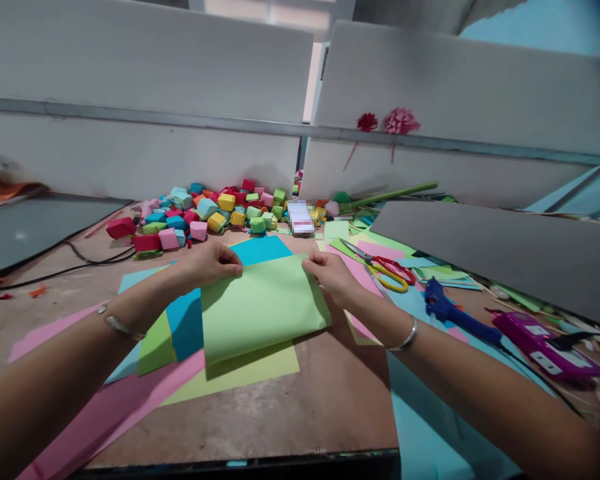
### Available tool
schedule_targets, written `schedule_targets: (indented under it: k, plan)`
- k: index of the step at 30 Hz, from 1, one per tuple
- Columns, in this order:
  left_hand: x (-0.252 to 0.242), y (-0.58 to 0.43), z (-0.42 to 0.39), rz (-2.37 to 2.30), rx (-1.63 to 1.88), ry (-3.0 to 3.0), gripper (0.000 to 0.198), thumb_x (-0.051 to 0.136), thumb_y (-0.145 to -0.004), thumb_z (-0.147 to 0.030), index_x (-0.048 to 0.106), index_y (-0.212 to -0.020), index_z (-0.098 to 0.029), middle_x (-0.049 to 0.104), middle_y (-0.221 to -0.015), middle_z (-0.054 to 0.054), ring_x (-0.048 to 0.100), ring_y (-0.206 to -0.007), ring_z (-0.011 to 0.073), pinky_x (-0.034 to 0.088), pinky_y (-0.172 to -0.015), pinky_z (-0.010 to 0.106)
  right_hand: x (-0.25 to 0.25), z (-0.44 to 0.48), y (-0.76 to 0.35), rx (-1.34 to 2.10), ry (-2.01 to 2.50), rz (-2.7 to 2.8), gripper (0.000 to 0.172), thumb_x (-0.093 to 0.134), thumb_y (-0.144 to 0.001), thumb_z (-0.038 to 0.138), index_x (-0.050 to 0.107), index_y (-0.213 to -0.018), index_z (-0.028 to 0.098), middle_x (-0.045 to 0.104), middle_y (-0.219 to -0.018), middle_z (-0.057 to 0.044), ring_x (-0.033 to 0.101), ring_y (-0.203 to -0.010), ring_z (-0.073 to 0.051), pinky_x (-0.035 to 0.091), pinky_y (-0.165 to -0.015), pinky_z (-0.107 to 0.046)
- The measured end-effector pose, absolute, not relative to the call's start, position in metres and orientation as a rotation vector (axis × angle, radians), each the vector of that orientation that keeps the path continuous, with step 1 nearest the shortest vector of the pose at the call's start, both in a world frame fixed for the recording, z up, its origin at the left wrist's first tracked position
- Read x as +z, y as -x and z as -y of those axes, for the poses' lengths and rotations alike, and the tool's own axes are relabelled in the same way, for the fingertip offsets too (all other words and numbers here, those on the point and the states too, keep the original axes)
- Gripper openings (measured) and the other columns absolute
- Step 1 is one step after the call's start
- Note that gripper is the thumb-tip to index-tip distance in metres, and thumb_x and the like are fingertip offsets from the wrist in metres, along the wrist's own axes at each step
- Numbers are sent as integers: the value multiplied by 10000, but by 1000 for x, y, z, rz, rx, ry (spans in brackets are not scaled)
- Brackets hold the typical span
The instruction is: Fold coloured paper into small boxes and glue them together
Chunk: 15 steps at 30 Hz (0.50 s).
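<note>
A light green sheet of paper (265,307) is held up between my two hands, its lower edge curving toward me. My left hand (211,263) pinches the sheet near its upper left, thumb pressed against the fingers. At the upper right corner, my right hand (330,270) has the same sheet between thumb and fingers. Beneath and behind it lie a blue sheet (185,327), a yellow-green sheet (245,370) and pink paper (125,407), partly covered by the held sheet or by one another.
Small coloured paper boxes (200,217) are heaped at the back. To the right lie scissors with red handles (393,269), yellow-handled scissors (390,279), a blue glue gun (455,313) and a purple power strip (545,350). A black cable (80,263) runs along the left.
</note>
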<state>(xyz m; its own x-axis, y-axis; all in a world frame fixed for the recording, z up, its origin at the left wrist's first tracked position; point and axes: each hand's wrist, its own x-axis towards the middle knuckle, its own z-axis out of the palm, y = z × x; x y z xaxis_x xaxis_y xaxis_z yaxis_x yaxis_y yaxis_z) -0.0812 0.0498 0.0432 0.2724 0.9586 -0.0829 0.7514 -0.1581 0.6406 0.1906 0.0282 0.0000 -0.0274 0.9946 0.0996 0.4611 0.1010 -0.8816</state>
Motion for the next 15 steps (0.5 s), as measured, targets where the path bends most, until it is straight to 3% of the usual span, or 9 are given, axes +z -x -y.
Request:
schedule_targets:
  k: [4,7,11,15]
  plan:
    - [38,87,-65,-1539,449,-1951,441,681,-593,-560,751,-804,-179,727,-761,33,612,-714,201,446,-571,249,-8,-47,-183,782,1567,1659,250,598,-918,365,634,-999,131,649,-946,-29,625,-768,-143,532,-656,-291]
    - [28,96,-77,-1538,395,-1966,423,714,-582,-541,767,-816,-193,747,-793,34,637,-747,211,465,-593,252,-15,-58,-181,663,1645,1721,298,597,-923,366,621,-1112,137,642,-1089,-51,642,-896,-194,556,-744,-349]
    - [15,104,-87,-1553,308,-2038,343,745,-606,-467,780,-840,-218,760,-816,27,665,-793,229,473,-600,254,-24,-60,-180,433,1720,1836,278,589,-928,360,624,-1103,146,641,-1103,-60,635,-938,-196,542,-805,-384]
    - [11,99,-85,-1576,249,-2171,252,716,-762,-371,733,-913,-169,728,-882,37,659,-839,219,514,-703,301,-31,-55,-178,231,1730,1965,192,571,-935,329,641,-954,151,651,-1000,-48,612,-934,-183,498,-833,-382]
